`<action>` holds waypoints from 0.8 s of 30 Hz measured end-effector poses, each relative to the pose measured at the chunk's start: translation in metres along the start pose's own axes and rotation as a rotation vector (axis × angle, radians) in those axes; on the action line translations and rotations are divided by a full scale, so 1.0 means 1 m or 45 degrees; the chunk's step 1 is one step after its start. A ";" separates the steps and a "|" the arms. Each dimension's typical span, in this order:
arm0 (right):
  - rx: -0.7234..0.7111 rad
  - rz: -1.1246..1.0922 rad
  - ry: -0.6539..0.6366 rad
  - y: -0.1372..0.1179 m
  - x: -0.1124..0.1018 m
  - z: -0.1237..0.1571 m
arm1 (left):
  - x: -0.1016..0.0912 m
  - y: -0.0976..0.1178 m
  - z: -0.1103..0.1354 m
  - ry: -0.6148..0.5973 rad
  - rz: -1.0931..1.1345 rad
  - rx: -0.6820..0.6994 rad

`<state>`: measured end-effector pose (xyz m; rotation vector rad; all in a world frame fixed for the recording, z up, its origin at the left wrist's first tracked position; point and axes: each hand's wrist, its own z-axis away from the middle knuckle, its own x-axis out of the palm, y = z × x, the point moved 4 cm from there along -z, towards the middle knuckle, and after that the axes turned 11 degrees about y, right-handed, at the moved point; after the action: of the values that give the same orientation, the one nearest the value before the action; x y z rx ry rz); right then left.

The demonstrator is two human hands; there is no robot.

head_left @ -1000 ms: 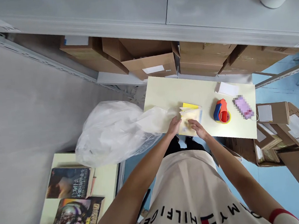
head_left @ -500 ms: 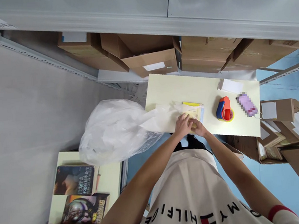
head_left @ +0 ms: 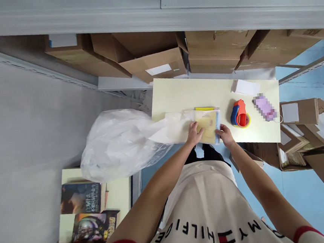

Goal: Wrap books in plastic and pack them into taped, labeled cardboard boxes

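Observation:
A thin yellow book [head_left: 208,127] with a blue right edge lies flat at the near side of the cream table [head_left: 176,92]. My left hand [head_left: 195,134] grips its left side, thumb lying on the cover. At the right edge, my right hand [head_left: 224,134] pinches the book between thumb and fingers. White sheets [head_left: 175,126] reach the book's left side from a large, clear plastic bag [head_left: 118,144] full of white material. Just beyond the book, a yellow strip [head_left: 204,108] shows.
A red and blue tape dispenser [head_left: 239,114] stands on the table to the right, near a phone [head_left: 264,107] and a white card stack [head_left: 246,87]. Cardboard boxes [head_left: 215,48] fill the shelf behind. Two dark books [head_left: 80,198] lie on a side table at lower left.
My hands have moved apart, from together on the book to its opposite sides. More of the yellow cover shows now. The view has shifted slightly.

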<state>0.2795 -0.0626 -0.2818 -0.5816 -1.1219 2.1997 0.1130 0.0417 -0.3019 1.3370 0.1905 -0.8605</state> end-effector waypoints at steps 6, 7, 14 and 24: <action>-0.172 0.079 0.171 -0.050 -0.041 0.016 | 0.059 0.049 -0.003 -0.318 0.106 0.081; -0.200 0.112 0.188 -0.056 -0.043 0.018 | 0.064 0.057 -0.003 -0.344 0.083 0.084; -0.279 0.278 0.053 -0.067 0.006 0.017 | 0.025 0.052 -0.011 -0.041 0.042 0.118; -0.206 0.540 0.013 -0.045 0.088 0.003 | -0.049 -0.007 -0.030 0.118 0.087 -0.048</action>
<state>0.2279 0.0161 -0.2521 -0.9755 -1.2716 2.4643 0.0856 0.0900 -0.2866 1.3420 0.2310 -0.7349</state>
